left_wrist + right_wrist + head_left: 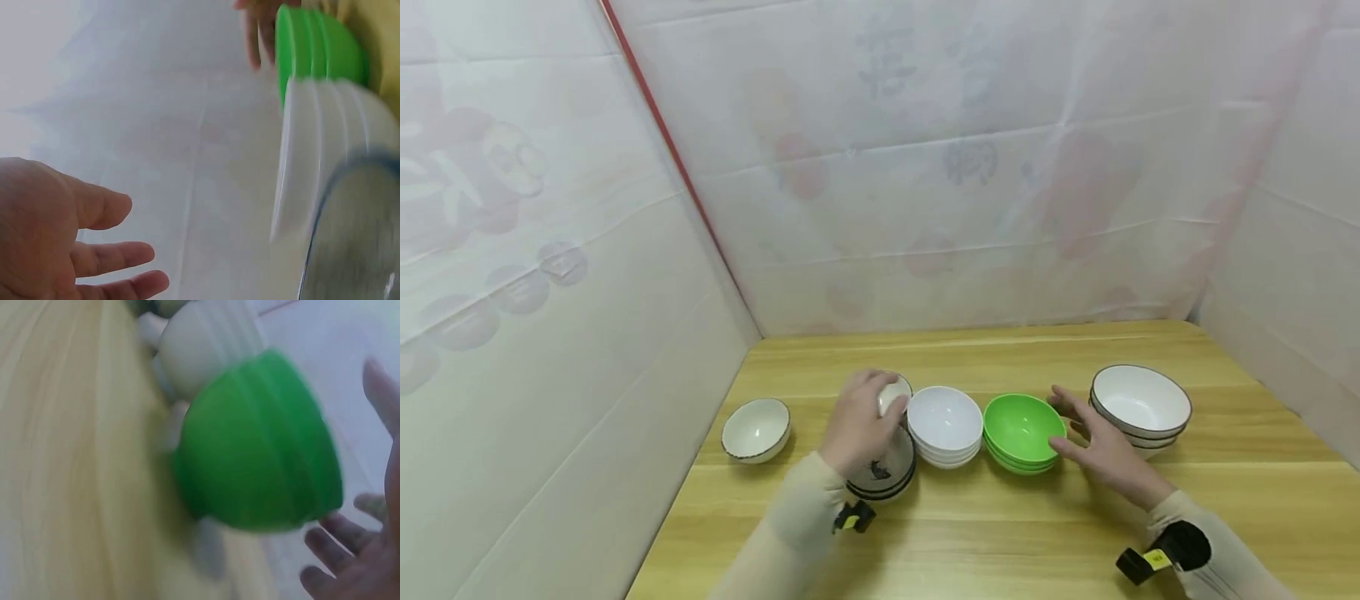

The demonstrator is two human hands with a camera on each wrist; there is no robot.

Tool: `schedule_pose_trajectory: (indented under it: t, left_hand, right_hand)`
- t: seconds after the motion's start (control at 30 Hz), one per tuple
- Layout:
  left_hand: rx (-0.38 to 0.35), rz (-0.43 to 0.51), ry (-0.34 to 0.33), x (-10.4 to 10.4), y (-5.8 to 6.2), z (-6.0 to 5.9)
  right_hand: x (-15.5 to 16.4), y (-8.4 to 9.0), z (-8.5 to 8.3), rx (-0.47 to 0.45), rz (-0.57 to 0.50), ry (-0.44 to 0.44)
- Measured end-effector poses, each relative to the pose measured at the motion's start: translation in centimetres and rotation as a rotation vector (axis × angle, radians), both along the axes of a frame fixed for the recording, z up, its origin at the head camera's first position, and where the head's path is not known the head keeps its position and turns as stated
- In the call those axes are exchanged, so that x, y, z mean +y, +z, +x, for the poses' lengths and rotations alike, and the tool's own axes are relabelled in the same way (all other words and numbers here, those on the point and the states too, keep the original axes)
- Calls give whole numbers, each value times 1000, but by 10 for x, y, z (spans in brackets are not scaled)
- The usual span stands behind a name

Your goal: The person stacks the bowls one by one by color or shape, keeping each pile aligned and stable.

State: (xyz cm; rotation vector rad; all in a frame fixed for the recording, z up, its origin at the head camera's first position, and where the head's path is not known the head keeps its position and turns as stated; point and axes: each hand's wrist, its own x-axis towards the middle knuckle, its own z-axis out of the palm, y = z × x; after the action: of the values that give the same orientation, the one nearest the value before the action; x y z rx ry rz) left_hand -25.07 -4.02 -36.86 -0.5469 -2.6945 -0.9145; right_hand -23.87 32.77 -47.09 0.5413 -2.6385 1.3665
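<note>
My left hand (859, 427) hovers over a stack of grey bowls with dark rims (887, 467), its thumb and fingers spread. It hides part of a small white bowl (893, 398) behind that stack. In the left wrist view the left hand (69, 237) holds nothing. My right hand (1105, 450) reaches beside a stack of green bowls (1021, 429), fingers apart and close to the rim; whether they touch it I cannot tell. Between the two hands stands a stack of white bowls (945, 421), right next to the green ones.
A single cream bowl with a dark rim (757, 429) sits at the left of the wooden table (985, 542). To the right, behind my right hand, stands a stack of larger white bowls with dark rims (1141, 404). Pale printed sheeting (925, 208) surrounds the table's back and sides.
</note>
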Motion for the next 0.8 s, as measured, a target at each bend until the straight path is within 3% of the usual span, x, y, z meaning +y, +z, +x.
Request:
schedule_pose_trajectory:
  t: [0.2, 0.43, 0.63, 0.8]
  left_hand:
    - [10, 158, 197, -65, -7, 6]
    - [39, 196, 424, -144, -32, 12]
    - [-43, 242, 592, -186, -46, 16]
    - [-181, 253, 614, -202, -54, 13]
  right_hand:
    - [-6, 21, 2, 59, -91, -48]
    - [-9, 27, 2, 49, -103, -63]
    - [-6, 25, 2, 41, -125, -104]
    - [-5, 23, 0, -8, -124, -113]
